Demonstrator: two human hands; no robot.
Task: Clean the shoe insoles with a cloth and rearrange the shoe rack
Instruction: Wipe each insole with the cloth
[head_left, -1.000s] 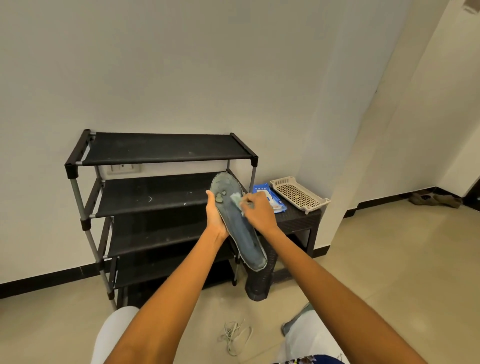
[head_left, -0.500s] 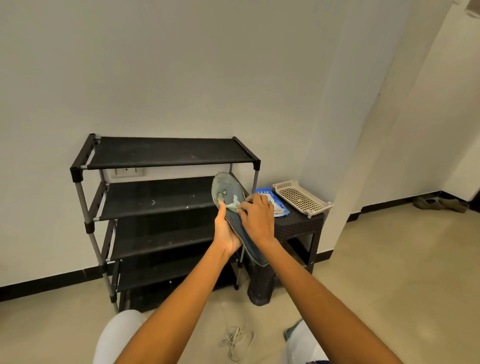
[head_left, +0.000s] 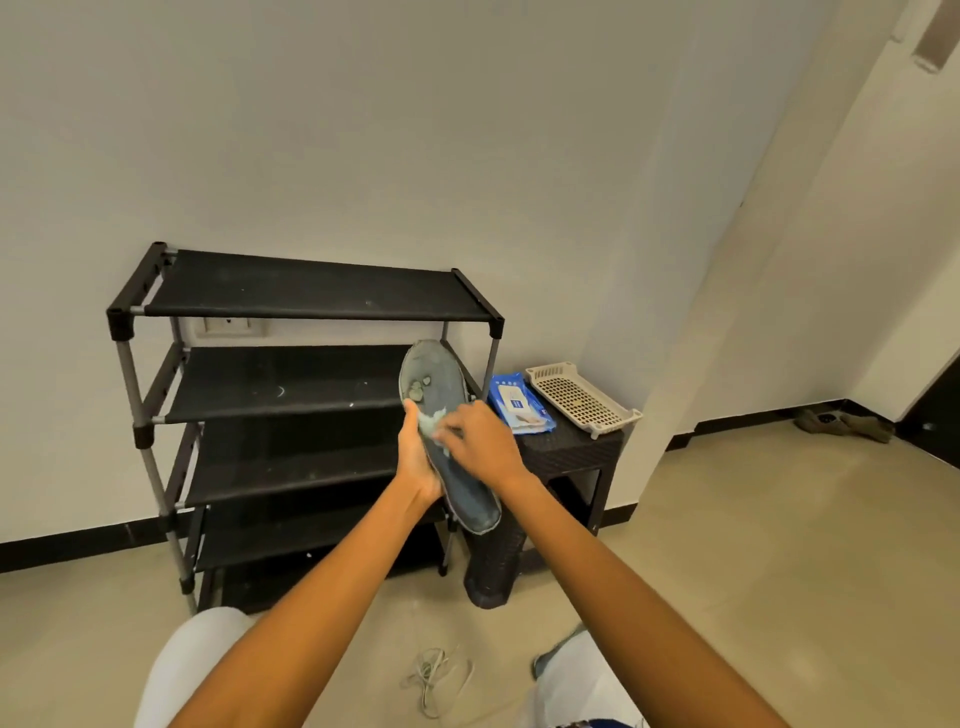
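A worn blue-grey insole (head_left: 437, 387) is held up in front of me, toe end pointing up, with pale worn patches near the toe. My left hand (head_left: 415, 457) grips its left edge around the middle. My right hand (head_left: 480, 441) presses a small pale cloth (head_left: 432, 420) against the insole's upper face. Behind the insole stands the black shoe rack (head_left: 291, 395) with several bare shelves, against the white wall.
A small black wicker table (head_left: 566, 452) right of the rack carries a blue wipes pack (head_left: 519, 405) and a beige perforated tray (head_left: 582, 397). White laces (head_left: 434, 675) lie on the floor by my knees. A pair of shoes (head_left: 844, 423) sits far right by a doorway.
My right hand with the cloth slid from the right side of the insole leftward and down its face. The view shifted slightly, and the left hand kept its hold.
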